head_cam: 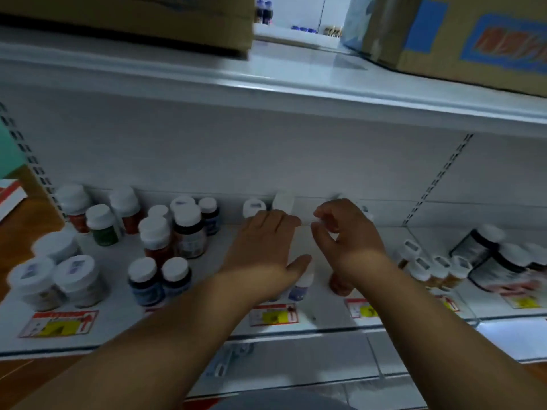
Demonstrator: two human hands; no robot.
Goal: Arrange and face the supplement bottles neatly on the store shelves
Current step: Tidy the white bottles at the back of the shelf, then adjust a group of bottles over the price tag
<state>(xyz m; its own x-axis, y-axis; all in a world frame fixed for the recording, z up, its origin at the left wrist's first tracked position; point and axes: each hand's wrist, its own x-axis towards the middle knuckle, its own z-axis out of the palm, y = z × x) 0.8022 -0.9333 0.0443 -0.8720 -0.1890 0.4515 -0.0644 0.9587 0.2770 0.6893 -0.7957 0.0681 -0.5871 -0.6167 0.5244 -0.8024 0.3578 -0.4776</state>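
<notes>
Supplement bottles with white caps stand loosely on the white shelf [207, 329]. My left hand [263, 247] lies palm down with fingers spread, its fingertips near a white-capped bottle [254, 207] and a white box [283, 202] at the back. Below its thumb stands a blue-labelled bottle [300, 288]. My right hand [346, 232] is curled, thumb and forefinger close together around something white; blur hides whether it grips anything. An orange bottle [339, 284] sits under that wrist.
Left of my hands is a scattered cluster of bottles [165, 241]. Small bottles [429, 267] and dark jars [497, 261] stand at the right. Cardboard boxes [461, 34] rest on the upper shelf [296, 81]. Price tags [59, 322] line the front edge.
</notes>
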